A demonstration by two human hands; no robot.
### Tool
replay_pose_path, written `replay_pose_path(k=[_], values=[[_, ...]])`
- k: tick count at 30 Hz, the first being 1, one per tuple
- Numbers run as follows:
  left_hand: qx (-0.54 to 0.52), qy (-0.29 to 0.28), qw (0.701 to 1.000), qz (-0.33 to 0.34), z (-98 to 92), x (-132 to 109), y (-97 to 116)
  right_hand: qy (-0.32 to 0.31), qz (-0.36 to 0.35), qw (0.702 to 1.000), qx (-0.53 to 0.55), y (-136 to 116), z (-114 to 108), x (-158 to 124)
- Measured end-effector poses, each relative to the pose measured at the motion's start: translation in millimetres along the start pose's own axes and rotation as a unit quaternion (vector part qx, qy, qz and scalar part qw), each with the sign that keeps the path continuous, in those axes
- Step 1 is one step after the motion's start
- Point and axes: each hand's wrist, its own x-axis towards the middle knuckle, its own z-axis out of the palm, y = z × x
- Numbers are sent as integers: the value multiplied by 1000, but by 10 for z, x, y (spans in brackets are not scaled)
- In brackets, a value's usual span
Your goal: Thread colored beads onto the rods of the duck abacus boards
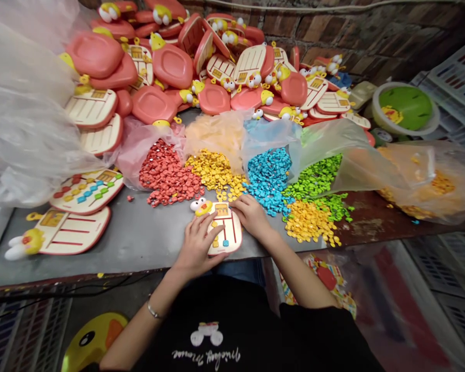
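A cream toy board (232,230) with a red rim, slotted tracks and a yellow bird head with bulging white eyes lies near the table's front edge. My left hand (196,245) grips its left side, the fingers lying across the face and the thumb along the lower edge. A few yellow beads and one blue bead (226,243) sit in its tracks. At the board's upper right, my right hand (251,217) is closed with its fingertips together against the board. What those fingertips pinch, if anything, is hidden. Behind the right hand lies a heap of blue beads (269,178).
Red beads (166,173), yellow beads (217,173) and green beads (320,175) spill from plastic bags. More yellow beads (310,222) lie right. Two boards (75,230) rest at left. Red-backed boards (172,64) pile up behind. A green-filled tub (405,106) stands back right.
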Motion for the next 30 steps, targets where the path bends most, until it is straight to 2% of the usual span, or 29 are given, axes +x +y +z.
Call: replay_pose_path(k=[4, 8, 13, 16, 18, 19, 21, 23, 24, 27, 30], values=[[7, -11, 999, -30, -5, 20, 21, -4, -49, 998, -40, 5, 24, -69], [8, -12, 999, -37, -12, 32, 29, -24, -69, 997, 21, -29, -14, -191], [21, -4, 999, -36, 13, 27, 17, -1, -46, 993, 110, -127, 109, -197], [28, 3, 999, -39, 30, 24, 13, -43, -57, 984, 161, -162, 88, -199], [27, 7, 999, -35, 34, 22, 9, -92, -50, 973, 204, -138, -21, -223], [26, 8, 999, -31, 35, 22, 7, -95, -35, 972, 213, -106, -90, -231], [24, 11, 999, -21, 34, 19, 0, -41, 9, 985, 169, -2, -219, -220], [22, 16, 1000, -12, 33, 16, -7, 29, 41, 998, 48, 134, -292, -164], [21, 18, 1000, -8, 33, 14, -10, 40, 45, 998, -19, 201, -303, -124], [19, 19, 1000, -7, 35, 11, -16, -1, 36, 987, -157, 343, -269, -15], [15, 18, 1000, -8, 37, 14, -16, -7, 24, 985, -170, 373, -236, 14]])
